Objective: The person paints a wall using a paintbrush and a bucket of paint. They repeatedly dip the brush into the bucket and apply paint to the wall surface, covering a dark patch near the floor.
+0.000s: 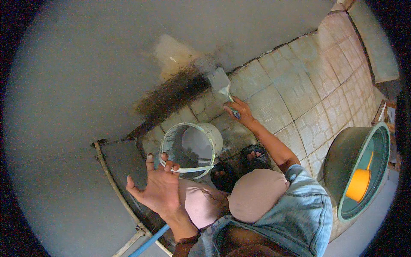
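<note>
My right hand (240, 112) grips the handle of a wide paintbrush (219, 81). Its grey-coated bristles press on the foot of the grey wall, beside a dark, unevenly stained strip (171, 95). A round bucket (214, 138) with grey paint (197, 143) inside leans toward the left in front of my feet. Fingers of my left hand (160, 188) hook over the bucket's white handle (192, 169), while its thumb and another finger stretch out away from it.
Behind me on the right is a large green tub (342, 158) of water holding an orange dipper (358, 185). Pale tiles (274, 96) cover the floor along the wall. A thin pipe (117, 182) and a blue pipe (150, 240) run at the lower left. A pale patch (173, 53) marks the wall.
</note>
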Motion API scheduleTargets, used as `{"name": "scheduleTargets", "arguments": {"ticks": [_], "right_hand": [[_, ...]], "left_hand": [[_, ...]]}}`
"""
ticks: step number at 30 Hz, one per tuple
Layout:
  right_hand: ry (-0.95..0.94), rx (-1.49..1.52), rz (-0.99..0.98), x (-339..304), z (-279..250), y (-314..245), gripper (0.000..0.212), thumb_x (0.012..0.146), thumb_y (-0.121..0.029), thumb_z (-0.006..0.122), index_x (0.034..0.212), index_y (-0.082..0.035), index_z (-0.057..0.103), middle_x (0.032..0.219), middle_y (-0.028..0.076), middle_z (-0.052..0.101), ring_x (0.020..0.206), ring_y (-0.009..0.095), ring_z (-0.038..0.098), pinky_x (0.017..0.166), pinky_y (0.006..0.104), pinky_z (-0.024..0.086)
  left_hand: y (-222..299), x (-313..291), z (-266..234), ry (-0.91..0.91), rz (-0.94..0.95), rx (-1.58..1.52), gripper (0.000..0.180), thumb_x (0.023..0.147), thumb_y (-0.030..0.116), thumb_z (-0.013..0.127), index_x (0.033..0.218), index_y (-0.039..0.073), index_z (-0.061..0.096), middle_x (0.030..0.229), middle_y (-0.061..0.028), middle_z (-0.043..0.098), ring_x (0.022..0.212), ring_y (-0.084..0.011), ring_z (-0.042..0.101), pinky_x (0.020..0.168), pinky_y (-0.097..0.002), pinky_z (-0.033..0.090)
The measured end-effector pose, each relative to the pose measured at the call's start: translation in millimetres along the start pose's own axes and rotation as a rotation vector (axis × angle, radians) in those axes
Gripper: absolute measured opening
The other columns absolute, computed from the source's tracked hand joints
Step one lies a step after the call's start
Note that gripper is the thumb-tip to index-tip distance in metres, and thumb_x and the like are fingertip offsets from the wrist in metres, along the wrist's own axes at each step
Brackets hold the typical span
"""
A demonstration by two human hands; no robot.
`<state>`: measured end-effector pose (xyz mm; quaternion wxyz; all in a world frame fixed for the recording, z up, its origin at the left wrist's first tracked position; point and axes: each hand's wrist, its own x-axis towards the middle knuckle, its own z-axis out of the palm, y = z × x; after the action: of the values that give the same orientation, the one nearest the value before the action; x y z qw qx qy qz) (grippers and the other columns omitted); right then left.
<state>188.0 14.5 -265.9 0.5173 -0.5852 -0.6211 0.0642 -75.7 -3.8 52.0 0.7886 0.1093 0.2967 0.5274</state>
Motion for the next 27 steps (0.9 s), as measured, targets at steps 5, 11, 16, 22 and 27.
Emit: {"name": "scheduleTargets", "arguments": {"ticks": [5,11,16,22,27], "right_hand": [[0.010,-0.086,0.080,6.6,-2.9,7.9,0.011,0.081,-0.007,0.071,0.092,-0.005,0.069,0.090,0.017,0.068,0.082,0.034,0.067,0.070,0.0391,0.054],[0.036,0.057,0.104,65.5,-37.2,-39.6,0.011,0.079,-0.005,0.072,0.090,-0.006,0.069,0.090,0.016,0.068,0.079,0.032,0.067,0.070,0.0384,0.054],[0.125,0.023,-0.080,48.8,-36.5,-42.9,0.016,0.077,-0.005,0.074,0.092,-0.008,0.069,0.094,0.016,0.068,0.089,0.033,0.067,0.078,0.0383,0.054],[0.069,-0.052,0.015,5.3,-13.3,8.2,0.016,0.078,-0.005,0.073,0.094,-0.007,0.069,0.094,0.015,0.068,0.091,0.033,0.066,0.079,0.0390,0.054],[0.017,-0.040,0.197,-12.5,-12.6,12.9,0.008,0.082,-0.006,0.071,0.089,-0.004,0.069,0.088,0.017,0.067,0.078,0.032,0.065,0.067,0.0386,0.052]], "left_hand": [[-3.6,-1.1,8.6,0.080,0.006,-0.006,0.070,0.080,0.061,0.055,0.118,0.002,0.052,0.114,-0.0254,0.053,0.098,-0.0317,0.052,0.089,-0.0447,0.038],[-7.4,0.8,11.3,0.101,0.013,0.011,0.069,0.080,0.062,0.055,0.116,0.003,0.052,0.114,-0.0256,0.053,0.100,-0.0319,0.052,0.088,-0.0441,0.038],[-7.2,1.1,11.8,0.071,-0.002,-0.007,0.069,0.080,0.062,0.055,0.115,0.003,0.053,0.113,-0.0255,0.054,0.100,-0.0321,0.053,0.089,-0.0446,0.038],[-8.7,5.0,11.0,0.085,-0.018,0.000,0.069,0.079,0.061,0.058,0.116,0.003,0.053,0.113,-0.0263,0.056,0.098,-0.0333,0.054,0.090,-0.0458,0.038],[-6.9,2.7,5.7,0.062,-0.021,-0.019,0.070,0.079,0.058,0.061,0.120,0.003,0.053,0.114,-0.0281,0.057,0.097,-0.0350,0.055,0.092,-0.0466,0.037]]}}
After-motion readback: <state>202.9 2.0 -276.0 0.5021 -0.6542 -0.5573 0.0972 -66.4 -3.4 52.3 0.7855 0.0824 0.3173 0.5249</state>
